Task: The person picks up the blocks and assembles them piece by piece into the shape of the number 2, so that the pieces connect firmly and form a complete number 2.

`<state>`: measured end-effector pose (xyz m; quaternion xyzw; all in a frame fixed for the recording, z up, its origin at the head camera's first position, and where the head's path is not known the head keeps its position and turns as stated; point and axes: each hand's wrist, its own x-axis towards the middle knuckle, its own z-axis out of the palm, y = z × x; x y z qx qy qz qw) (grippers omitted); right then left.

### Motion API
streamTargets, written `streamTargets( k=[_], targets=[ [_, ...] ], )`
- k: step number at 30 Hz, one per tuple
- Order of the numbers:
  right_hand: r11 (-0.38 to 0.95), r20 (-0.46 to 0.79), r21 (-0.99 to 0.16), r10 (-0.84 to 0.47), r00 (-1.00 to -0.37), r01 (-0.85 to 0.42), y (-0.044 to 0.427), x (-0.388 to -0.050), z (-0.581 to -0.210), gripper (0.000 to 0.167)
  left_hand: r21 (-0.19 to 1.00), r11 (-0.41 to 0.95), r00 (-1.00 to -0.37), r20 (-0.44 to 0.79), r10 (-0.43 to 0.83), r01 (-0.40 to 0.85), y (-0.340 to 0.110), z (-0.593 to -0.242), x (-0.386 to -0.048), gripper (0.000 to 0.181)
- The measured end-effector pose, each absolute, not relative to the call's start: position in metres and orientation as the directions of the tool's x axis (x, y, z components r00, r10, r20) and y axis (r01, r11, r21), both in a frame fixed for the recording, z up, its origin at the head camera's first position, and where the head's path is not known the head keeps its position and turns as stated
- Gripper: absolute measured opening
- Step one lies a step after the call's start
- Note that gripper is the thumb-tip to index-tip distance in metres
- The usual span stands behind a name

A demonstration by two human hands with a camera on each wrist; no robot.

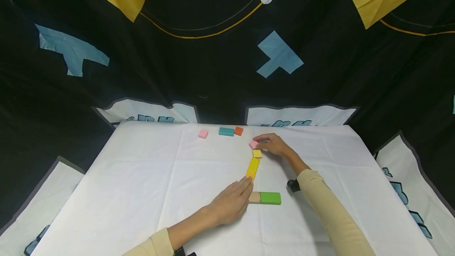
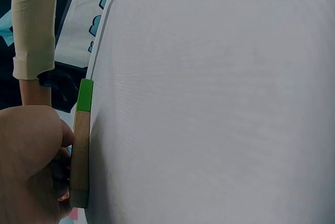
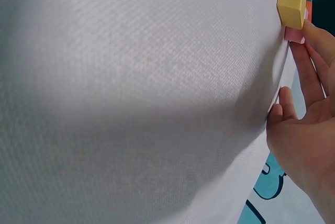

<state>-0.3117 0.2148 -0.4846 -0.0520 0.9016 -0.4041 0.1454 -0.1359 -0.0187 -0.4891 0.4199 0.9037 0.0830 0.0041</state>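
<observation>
My right hand pinches a small pink block between thumb and fingers at the far end of a row of blocks. Just nearer lies a pale yellow block, and below it a longer yellow block. My left hand lies with nearly straight fingers on the near end of the yellow block. Partly behind that hand, a plain wood block meets a green block. In the left wrist view, the wood block stands beside the curved palm.
Towards the far edge of the white table lie another pink block, a teal block and an orange block. A black cloth with coloured patches hangs behind.
</observation>
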Motion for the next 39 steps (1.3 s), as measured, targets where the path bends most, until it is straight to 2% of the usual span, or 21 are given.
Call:
streamTargets(
  k=[39],
  targets=[
    [0.638,-0.251,-0.768,-0.212,-0.945,0.061,0.2144,-0.3100,-0.4834,0.036,0.173,0.639,-0.655,0.049,0.754,0.749,-0.0184,-0.4883,-0.1365,0.049]
  ],
)
